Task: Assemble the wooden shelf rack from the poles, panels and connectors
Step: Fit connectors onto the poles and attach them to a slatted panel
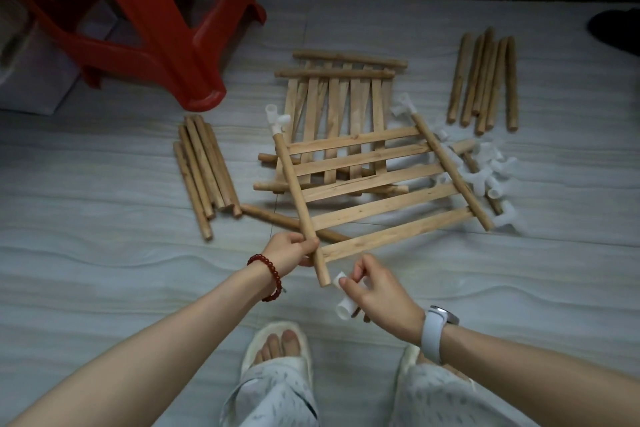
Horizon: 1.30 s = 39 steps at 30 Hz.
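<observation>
A bundle of poles (206, 177) lies at nine o'clock, long axes running roughly eleven to five. The left hand (290, 250) curls around the near end of the slatted panel (377, 191), gripping its left rail; that rail points from eleven to five, a white connector (277, 120) capping its far end. Just beside the rail's tip, the right hand (379, 291) pinches another white connector piece (344, 295). A second pole bundle (485, 80) sits at two o'clock

left hand (290, 251) gripping; right hand (377, 291) pinching, forearms extended
</observation>
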Available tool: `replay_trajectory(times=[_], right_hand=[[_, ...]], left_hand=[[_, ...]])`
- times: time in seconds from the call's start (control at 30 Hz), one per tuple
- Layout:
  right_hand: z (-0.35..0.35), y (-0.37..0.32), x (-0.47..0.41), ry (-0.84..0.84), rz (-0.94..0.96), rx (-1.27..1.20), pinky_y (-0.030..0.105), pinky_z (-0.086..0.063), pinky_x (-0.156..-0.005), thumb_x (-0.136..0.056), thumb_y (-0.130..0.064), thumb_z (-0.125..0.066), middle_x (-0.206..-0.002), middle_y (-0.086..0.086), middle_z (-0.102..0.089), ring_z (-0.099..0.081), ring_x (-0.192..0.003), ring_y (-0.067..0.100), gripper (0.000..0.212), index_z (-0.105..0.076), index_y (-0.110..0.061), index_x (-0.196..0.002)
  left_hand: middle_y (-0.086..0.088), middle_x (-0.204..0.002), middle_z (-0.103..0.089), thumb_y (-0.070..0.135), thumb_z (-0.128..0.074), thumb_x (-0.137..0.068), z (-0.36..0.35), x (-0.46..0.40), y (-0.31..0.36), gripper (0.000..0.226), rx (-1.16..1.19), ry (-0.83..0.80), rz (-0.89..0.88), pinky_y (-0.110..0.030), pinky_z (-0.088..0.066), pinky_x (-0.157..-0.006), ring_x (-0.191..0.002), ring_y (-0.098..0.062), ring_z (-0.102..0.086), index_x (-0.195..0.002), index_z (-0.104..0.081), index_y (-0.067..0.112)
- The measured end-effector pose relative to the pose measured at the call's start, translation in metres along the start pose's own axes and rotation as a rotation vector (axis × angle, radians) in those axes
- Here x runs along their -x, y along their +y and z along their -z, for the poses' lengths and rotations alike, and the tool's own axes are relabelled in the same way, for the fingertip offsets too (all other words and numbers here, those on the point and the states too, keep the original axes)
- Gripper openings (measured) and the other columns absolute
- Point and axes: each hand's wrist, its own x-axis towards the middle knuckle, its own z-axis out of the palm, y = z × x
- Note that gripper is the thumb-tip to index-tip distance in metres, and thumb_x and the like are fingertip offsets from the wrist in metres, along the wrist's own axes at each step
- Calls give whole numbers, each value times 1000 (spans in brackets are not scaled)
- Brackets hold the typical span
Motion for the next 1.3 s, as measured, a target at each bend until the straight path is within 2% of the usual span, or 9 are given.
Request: replay_trajectory(times=[0.13, 0.43, 0.6, 0.77, 0.9, 1.0, 1.1, 1.2, 1.3], right_hand=[[-2, 8, 10, -117, 7, -1, 18, -39, -42, -90, -31, -57, -89, 0, -58, -61, -52, 15, 19, -39, -25, -87], [-23, 4, 15, -71, -282, -551, 24, -49, -42, -89, -13, -62, -83, 12, -54, -62, -47, 21, 19, -44, -9, -87], [-27, 3, 14, 6, -345, -672, 26, -54, -48, -88, -9, -62, -89, 12, -49, -61, -72, 30, 18, -45, -7, -85], [-29, 2, 12, 72, -381, -656, 31, -57, -52, -87, -8, -64, -89, 12, -48, -59, -76, 27, 17, -47, -7, -83], [-24, -2, 4, 20, -395, -742, 35, -58, -54, -88, -6, -62, -88, 15, -53, -61, -88, 37, 15, -48, -6, -83], [-16, -3, -2, -108, -466, -965, 32, -57, -53, -93, -5, -54, -82, 19, -60, -68, -72, 30, 7, -50, 0, -92], [-9, 0, -4, -259, -545, -1116, 27, -57, -53, -97, -12, -47, -74, 16, -62, -69, -69, 26, 16, -54, 2, -97], [-4, 3, -6, -262, -506, -859, 30, -58, -59, -97, -29, -47, -88, 13, -59, -65, -79, 24, 29, -54, -2, -104], [0, 3, -3, -180, -201, 1, 31, -54, -67, -90, -51, -49, -95, 3, -56, -57, -85, 15, 44, -55, -10, -102]], left_hand=[[-5, -76, -64, 13, -56, -92, -7, 3, -3, 14, 49, 17, -53, -7, -48, -57, -69, -14, -63, -88, -63, 1], [0, -72, -64, 16, -57, -91, -14, 6, -13, 14, 58, 71, -118, -6, -46, -55, -68, -8, -62, -81, -64, 9], [2, -74, -65, 19, -58, -91, -16, 5, -16, 15, 51, 90, -125, -4, -45, -56, -70, -7, -63, -84, -66, 10], [1, -76, -66, 21, -58, -91, -16, 5, -16, 15, 58, 101, -119, -5, -45, -57, -72, -9, -63, -83, -66, 11], [1, -75, -67, 20, -58, -91, -19, 5, -15, 16, 66, 79, -123, -5, -44, -57, -73, -10, -64, -79, -66, 13], [1, -73, -66, 20, -56, -92, -18, 4, -15, 17, 42, 69, -122, -6, -45, -58, -70, -9, -63, -78, -65, 13], [-4, -75, -66, 17, -54, -93, -18, 1, -15, 19, -14, 24, -111, -17, -48, -69, -73, -14, -63, -80, -64, 8], [-12, -81, -65, 11, -52, -94, -20, -1, -16, 17, 3, -6, -83, -11, -50, -63, -70, -15, -62, -86, -63, 0], [-14, -82, -64, 9, -51, -94, -19, -1, -15, 16, 46, -6, -53, -6, -47, -56, -69, -15, -62, -90, -62, -3]])
